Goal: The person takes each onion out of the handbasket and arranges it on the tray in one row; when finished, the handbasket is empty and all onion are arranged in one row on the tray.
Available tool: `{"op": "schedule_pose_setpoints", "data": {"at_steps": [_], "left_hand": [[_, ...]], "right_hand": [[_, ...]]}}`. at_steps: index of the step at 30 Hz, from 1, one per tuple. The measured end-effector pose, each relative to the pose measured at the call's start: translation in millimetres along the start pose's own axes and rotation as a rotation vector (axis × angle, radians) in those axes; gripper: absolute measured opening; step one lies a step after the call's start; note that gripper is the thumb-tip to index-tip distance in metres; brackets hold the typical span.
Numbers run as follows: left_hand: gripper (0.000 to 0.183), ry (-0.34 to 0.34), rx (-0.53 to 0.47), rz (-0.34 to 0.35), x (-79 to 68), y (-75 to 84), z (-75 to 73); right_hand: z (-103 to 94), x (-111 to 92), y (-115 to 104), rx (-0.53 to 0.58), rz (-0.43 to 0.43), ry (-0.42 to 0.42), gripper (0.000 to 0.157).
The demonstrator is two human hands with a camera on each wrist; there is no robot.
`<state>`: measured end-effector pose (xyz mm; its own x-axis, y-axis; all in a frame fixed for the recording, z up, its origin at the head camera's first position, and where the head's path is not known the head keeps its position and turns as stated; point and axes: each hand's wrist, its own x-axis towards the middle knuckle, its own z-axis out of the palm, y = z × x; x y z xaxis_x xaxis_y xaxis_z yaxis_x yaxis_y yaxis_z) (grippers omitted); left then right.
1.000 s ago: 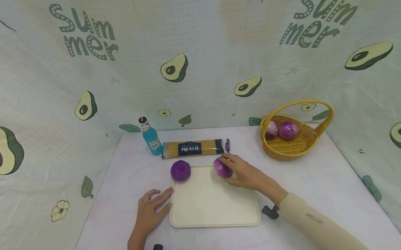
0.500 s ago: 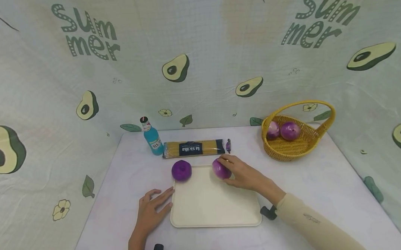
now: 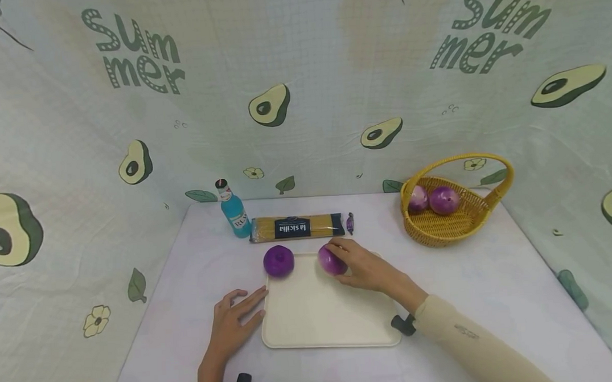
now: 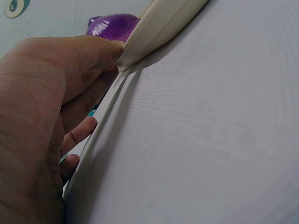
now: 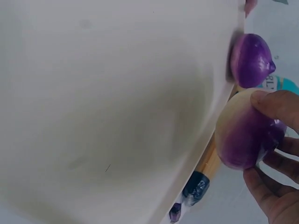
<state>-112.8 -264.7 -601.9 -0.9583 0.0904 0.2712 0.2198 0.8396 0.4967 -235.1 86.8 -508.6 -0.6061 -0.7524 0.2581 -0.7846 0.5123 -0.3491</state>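
A purple-and-white onion [image 5: 240, 133] is held in my right hand [image 3: 363, 268], thumb on one side and fingers on the other, over the back edge of a cream tray [image 3: 327, 315]. Its pale underside shows in the right wrist view. At the tray's back left corner sits a second, darker purple onion [image 3: 278, 262]. My left hand [image 3: 231, 324] lies along the tray's left side with fingers extended, fingertips at the rim. The left wrist view shows the thumb [image 4: 100, 53] against the tray's edge.
Behind the tray lie a pack of spaghetti [image 3: 296, 228] and a small purple wrapped candy [image 3: 350, 223]. A blue bottle [image 3: 234, 214] stands back left. At the back right, a yellow wicker basket [image 3: 441, 236] with a tall handle holds two purple onions [image 3: 444, 200].
My right hand has shifted slightly left along the tray's back edge with the onion, toward the darker onion. My left hand keeps its place at the tray's left side.
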Motion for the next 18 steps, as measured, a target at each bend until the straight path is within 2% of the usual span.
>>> {"op": "schedule_pose_setpoints", "data": {"at_steps": [7,12,18], "left_hand": [[0.046,-0.002,-0.007,-0.010,0.1,0.4,0.8],[0.046,-0.010,-0.001,-0.018,0.0,-1.3,2.0],[0.046,0.003,0.006,0.002,-0.2,0.1,0.5]], "right_hand": [[3.1,6.5,-0.5,0.005,0.009,-0.016,0.072],[7.3,10.5,-0.3,0.010,-0.009,-0.023,0.071],[13.6,14.6,1.1,-0.003,-0.048,-0.010,0.067]]}}
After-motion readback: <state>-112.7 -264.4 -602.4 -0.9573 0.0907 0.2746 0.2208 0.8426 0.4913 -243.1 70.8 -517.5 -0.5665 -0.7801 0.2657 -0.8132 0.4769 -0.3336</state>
